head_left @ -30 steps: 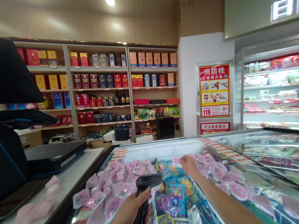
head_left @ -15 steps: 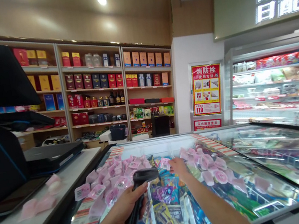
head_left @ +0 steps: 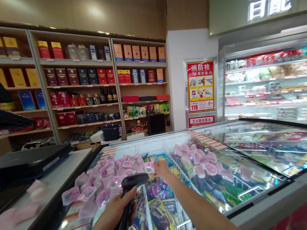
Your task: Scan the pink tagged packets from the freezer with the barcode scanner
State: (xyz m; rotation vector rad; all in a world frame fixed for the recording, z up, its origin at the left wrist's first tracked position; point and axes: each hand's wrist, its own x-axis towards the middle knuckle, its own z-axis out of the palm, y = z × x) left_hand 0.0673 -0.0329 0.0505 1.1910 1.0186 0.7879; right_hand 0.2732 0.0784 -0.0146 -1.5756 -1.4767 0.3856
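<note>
Presently, heaped cups (head_left: 109,174), then the left hand (head_left: 109,219) clasping a scanner (head_left: 123,219), the right hand (head_left: 162,168) pinching a pink cup (head_left: 149,167), and more cups (head_left: 199,157) at right.

Bright packets (head_left: 161,216) lie in the wire baskets (head_left: 181,172) of the freezer (head_left: 263,198). Since a second ago, the pink cup has come left, near the scanner's head, barcode showing. The scanner's base is cut off; the right fingertips are hard to make out.

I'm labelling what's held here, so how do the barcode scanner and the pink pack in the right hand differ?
The barcode scanner is black with some yellow; the pink pack bears a printed barcode.
The barcode scanner looks larger and longer than the pink pack.
The left hand grips the barcode scanner's handle; the right hand holds the pink pack.
Both are hand-held.
</note>
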